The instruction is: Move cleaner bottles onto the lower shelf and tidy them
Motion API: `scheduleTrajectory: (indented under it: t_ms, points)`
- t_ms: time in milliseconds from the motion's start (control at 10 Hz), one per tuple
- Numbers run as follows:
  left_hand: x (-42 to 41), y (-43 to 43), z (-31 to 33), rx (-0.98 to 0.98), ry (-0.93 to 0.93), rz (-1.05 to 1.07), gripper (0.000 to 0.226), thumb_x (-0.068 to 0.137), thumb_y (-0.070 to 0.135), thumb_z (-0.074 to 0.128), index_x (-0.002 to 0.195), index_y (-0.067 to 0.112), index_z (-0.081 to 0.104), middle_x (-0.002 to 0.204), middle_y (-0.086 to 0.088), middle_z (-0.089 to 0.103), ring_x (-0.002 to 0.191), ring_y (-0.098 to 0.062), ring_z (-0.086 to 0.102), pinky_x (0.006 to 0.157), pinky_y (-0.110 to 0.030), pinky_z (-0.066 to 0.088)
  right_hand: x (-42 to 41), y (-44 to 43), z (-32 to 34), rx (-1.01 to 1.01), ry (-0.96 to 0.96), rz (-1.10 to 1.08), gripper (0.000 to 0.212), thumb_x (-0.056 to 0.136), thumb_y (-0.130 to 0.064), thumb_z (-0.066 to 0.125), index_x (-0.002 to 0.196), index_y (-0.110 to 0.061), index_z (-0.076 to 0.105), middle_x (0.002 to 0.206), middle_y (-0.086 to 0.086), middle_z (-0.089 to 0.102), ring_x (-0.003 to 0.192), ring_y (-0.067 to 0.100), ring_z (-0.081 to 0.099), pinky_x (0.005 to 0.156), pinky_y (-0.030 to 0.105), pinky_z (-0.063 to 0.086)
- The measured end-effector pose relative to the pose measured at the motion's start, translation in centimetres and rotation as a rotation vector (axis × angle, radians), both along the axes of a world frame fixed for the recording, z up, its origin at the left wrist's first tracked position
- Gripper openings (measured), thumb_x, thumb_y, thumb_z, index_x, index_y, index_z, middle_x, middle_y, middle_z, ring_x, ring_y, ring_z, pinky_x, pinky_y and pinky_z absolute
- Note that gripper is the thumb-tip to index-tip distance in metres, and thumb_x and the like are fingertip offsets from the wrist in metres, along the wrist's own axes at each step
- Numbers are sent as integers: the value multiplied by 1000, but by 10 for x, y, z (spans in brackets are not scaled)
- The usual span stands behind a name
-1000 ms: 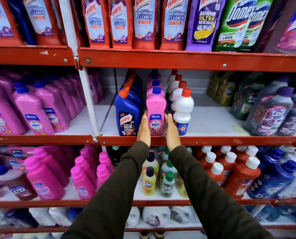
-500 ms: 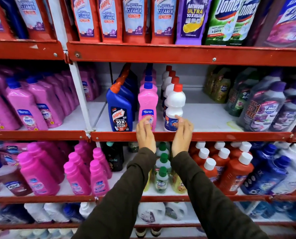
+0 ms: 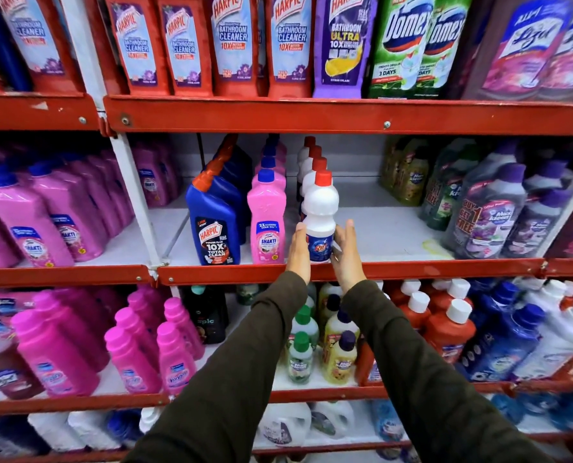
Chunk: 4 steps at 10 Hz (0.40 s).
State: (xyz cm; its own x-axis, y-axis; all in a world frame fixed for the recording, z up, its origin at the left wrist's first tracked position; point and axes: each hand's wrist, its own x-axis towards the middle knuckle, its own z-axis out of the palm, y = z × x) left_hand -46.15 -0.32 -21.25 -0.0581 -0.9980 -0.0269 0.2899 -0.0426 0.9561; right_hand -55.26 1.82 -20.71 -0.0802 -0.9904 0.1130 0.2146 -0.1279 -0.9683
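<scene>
A white bottle (image 3: 322, 208) with a red cap and blue label stands at the front edge of the middle shelf (image 3: 428, 268), heading a row of like bottles. My left hand (image 3: 298, 250) lies flat against its left side. My right hand (image 3: 345, 253) is at its right side with fingers spread, touching or nearly touching it. Just left stand a pink Shakti bottle (image 3: 267, 212) and a blue Harpic bottle (image 3: 213, 225), each fronting its own row.
Bare white shelf lies right of the white bottles, up to grey-purple bottles (image 3: 489, 215). Pink bottles (image 3: 28, 218) fill the left bay beyond a white upright (image 3: 134, 202). Red Harpic packs (image 3: 231, 45) line the shelf above; small bottles (image 3: 340, 355) and red ones (image 3: 449, 332) stand below.
Both hands have shifted right from either side of the pink bottle to either side of the white bottle. The camera has moved closer and slightly upward.
</scene>
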Motion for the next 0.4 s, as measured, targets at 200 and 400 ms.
scheduleTrajectory:
  t_ms: [200,400]
  points:
    - [-1,-7,-4,-2,23,-14,65,102,56,31,151,14,38,153,-17,47,138,-31,48,120,-53,35,-1,-2,1,0,-5,46,45,104,-53,20,106,-38,62,89,-31,74,86,-15,68,66,4,50]
    - [9,21,5,-201,-224,202,54,106,43,30,155,20,29,162,-6,32,146,-15,32,121,-32,25,-33,24,29,-99,131,-231,53,104,-50,32,152,-27,35,159,-3,35,145,20,35,117,42,33]
